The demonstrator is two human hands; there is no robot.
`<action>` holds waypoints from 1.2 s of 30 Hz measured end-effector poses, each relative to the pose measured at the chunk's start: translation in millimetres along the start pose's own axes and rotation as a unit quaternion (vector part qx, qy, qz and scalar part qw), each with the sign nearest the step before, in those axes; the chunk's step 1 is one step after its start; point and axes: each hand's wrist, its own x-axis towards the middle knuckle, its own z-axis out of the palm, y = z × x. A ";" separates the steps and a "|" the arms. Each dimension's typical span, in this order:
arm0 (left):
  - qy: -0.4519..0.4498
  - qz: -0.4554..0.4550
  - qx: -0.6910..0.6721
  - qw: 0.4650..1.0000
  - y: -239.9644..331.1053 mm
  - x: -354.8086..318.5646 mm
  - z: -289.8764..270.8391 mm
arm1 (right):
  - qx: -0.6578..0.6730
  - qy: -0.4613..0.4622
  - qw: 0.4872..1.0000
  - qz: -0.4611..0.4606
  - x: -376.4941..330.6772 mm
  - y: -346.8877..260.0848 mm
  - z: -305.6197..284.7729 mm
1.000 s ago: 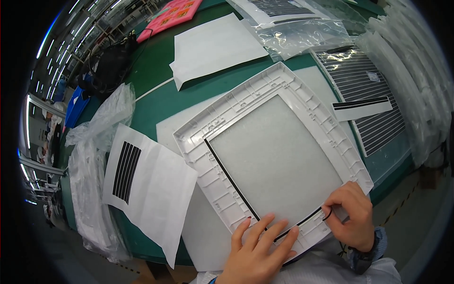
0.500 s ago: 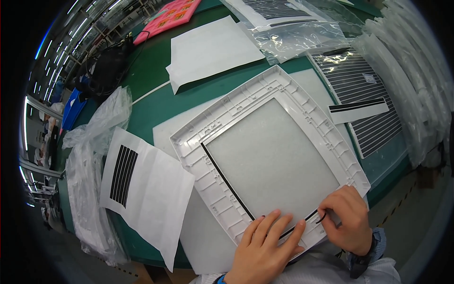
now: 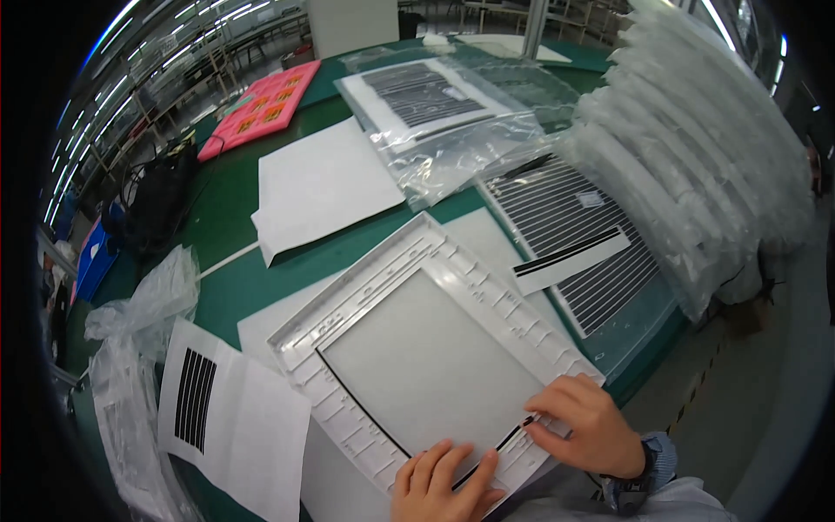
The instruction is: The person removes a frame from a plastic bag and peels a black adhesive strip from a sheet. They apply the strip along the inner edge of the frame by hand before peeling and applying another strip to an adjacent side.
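A white plastic frame (image 3: 477,280) with a large rectangular opening lies ribbed side up, one corner pointing away from me. One thin black strip (image 3: 358,405) runs along the left inner edge of its opening. Another black strip (image 3: 511,438) follows the near inner edge. My left hand (image 3: 439,489) rests on the near side with its fingers spread, the fingertips over that near strip and covering part of it. At the near right corner, my right hand (image 3: 591,424) pinches the strip's end between thumb and finger.
Under the frame is a white foam sheet (image 3: 261,324) on a green table. A backing sheet with black strips (image 3: 195,400) lies left; a striped sheet (image 3: 570,222) with a small strip piece (image 3: 570,261) lies right. Bagged stacks (image 3: 678,157) stand far right; a pink tray (image 3: 261,109) sits at the back.
The view has tilted up, so the table sits lower and more of the background shows. The strip's end, curled up from the frame before, now lies closer to it in my right hand's pinch.
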 end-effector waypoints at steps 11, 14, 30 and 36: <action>-0.029 0.013 0.025 0.999 -8.4 -12.7 5.3 | 0.062 0.044 0.997 -0.020 -6.0 20.1 0.2; -0.029 -0.005 0.022 0.999 -5.1 -12.2 -1.8 | 0.084 0.013 0.996 -0.017 -3.4 20.3 4.2; -0.007 -0.012 0.014 1.000 -1.1 -1.1 -5.4 | 0.027 0.005 0.999 0.041 6.6 15.0 0.4; -0.012 -0.012 0.018 1.000 -1.5 -1.6 -5.8 | 0.011 -0.003 0.999 0.044 6.7 12.4 0.9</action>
